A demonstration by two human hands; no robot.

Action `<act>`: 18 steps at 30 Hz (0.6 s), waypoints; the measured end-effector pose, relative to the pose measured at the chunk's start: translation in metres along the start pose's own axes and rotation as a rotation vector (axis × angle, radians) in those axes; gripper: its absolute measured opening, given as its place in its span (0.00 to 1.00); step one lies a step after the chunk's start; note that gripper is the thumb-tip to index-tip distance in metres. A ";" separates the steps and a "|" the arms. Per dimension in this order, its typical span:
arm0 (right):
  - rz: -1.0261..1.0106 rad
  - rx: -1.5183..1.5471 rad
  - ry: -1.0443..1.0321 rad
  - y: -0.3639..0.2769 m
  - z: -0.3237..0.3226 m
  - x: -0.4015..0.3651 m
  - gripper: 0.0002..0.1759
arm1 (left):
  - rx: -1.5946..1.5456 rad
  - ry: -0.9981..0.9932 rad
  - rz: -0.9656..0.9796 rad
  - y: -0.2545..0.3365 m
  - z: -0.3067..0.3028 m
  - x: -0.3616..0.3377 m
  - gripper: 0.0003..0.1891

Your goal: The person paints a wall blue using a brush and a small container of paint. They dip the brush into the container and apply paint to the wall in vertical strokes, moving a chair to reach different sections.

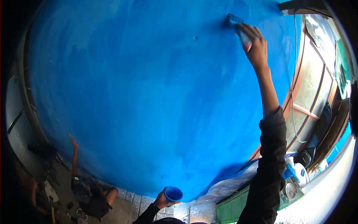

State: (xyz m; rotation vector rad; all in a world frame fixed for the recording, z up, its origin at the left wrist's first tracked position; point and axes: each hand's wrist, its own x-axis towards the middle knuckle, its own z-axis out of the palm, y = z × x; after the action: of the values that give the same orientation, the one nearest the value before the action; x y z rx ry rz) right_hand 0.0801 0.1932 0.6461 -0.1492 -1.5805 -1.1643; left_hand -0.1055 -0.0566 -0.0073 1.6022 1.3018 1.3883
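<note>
1. High on the blue wall (149,93), near its upper right edge, the right hand (256,46) presses one brush (234,19) to the paint. Its fingers (249,31) are closed round the handle, and the bristle end sticks out above and to the left of them, touching the wall.
2. Low in the middle of the view, the left hand (162,201) holds one round cup (173,194) of blue paint. The fingers wrap its side from the left and the open mouth faces the camera. The cup is well apart from the brush.
3. Both arms wear dark sleeves.
4. At the lower left, one other person (87,194) crouches at the foot of the wall with one hand raised flat against it.
5. To the right of the wall stands a brown window frame (309,93). Below it are two white containers (300,173) with blue labels, whose writing is too small to read.
6. A green cabinet (231,207) sits at the bottom right, beside the sleeve.
</note>
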 end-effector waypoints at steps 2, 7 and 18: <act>-0.032 -0.006 -0.106 -0.022 0.004 -0.032 0.28 | 0.011 0.028 -0.022 -0.007 0.000 -0.011 0.48; -0.008 0.181 -0.374 -0.122 -0.041 -0.136 0.27 | -0.089 0.002 0.112 -0.024 -0.001 -0.007 0.47; 0.556 0.504 -0.654 -0.337 -0.112 -0.468 0.19 | 0.093 0.293 0.128 0.026 -0.043 -0.017 0.55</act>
State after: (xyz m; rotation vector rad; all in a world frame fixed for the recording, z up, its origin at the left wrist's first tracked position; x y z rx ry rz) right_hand 0.1215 0.1561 0.0610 -0.6368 -2.1607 -0.2607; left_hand -0.1396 -0.0860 0.0212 1.6106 1.4711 1.7149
